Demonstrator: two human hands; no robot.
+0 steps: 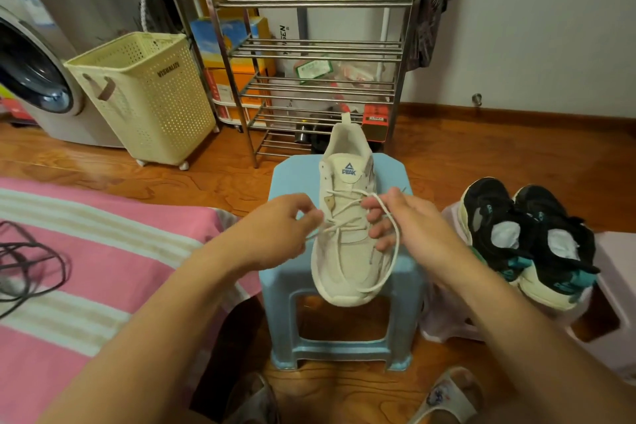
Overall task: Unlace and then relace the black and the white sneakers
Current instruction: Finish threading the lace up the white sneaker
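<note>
A white sneaker (347, 251) lies on a light blue plastic stool (344, 351), toe toward me, its cream lace (390, 272) partly threaded across the tongue. My left hand (278, 227) pinches one lace end at the shoe's left side. My right hand (409, 224) holds the other end, which loops down past the shoe's right edge. A pair of black sneakers (530, 241) with teal accents sits to the right on a pale pink stool (616, 299), apart from both hands.
A pink striped bed cover (69, 286) with a black cable (31, 265) fills the left. Behind the stool stand a steel shoe rack (316, 79), a cream laundry basket (151, 93) and a washing machine (31, 76). The floor is wood; my sandalled feet show below.
</note>
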